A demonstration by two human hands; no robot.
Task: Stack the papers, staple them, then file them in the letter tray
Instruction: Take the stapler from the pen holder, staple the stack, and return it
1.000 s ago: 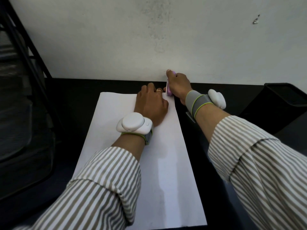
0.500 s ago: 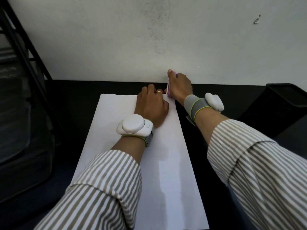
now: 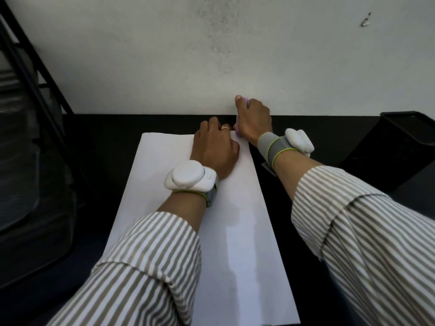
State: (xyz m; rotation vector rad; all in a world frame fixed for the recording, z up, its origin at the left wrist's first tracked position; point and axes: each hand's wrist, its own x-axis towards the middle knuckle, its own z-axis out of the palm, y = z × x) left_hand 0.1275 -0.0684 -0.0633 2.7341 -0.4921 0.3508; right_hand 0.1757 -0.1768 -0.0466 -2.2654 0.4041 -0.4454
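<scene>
A stack of white papers [image 3: 235, 231] lies lengthwise on the black desk [image 3: 106, 142]. My left hand [image 3: 215, 149] rests flat on the stack near its far right corner, fingers curled slightly. My right hand [image 3: 253, 121] is closed around a small pink stapler [image 3: 237, 124] at that far right corner, right beside the left hand's fingers. Most of the stapler is hidden by my fingers. Whether its jaws are on the paper cannot be seen.
A black mesh letter tray rack [image 3: 28, 137] stands at the left. A black container [image 3: 397, 147] sits on the desk at the right. A white wall [image 3: 211, 55] rises just behind the desk's far edge.
Both hands stay almost where they were. My right hand has shifted slightly on the stapler and its wrist has turned a little; the papers have not moved.
</scene>
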